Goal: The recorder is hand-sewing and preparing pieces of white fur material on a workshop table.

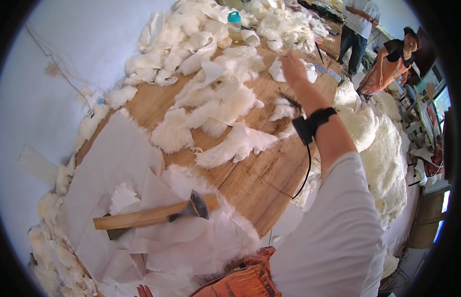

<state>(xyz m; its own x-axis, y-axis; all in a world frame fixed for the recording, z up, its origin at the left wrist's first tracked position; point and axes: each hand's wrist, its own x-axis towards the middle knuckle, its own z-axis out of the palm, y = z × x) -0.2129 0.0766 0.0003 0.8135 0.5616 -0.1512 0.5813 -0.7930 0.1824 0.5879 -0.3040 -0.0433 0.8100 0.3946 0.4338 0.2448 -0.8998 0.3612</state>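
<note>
Fleece workshop, wooden workbench [250, 178], sheepskin scraps [215, 106], hammer [156, 215]

Bright, soft daylight fills the scene, and it seems strongest toward one and two o'clock, where the room beyond the wooden table [250, 173] glows pale. Shadows are faint and short (the wooden-handled tool [156, 215] at seven o'clock casts only a thin dark edge). The white wall [67, 59] at ten o'clock is nearly washed out, and the fleece scraps [215, 99] lose detail in their brightest patches. The right hand [294, 69] at twelve o'clock is slightly motion-blurred. Fisheye distortion bends straight edges toward the rim, and a black vignette with reddish fringing rings the frame.
</note>
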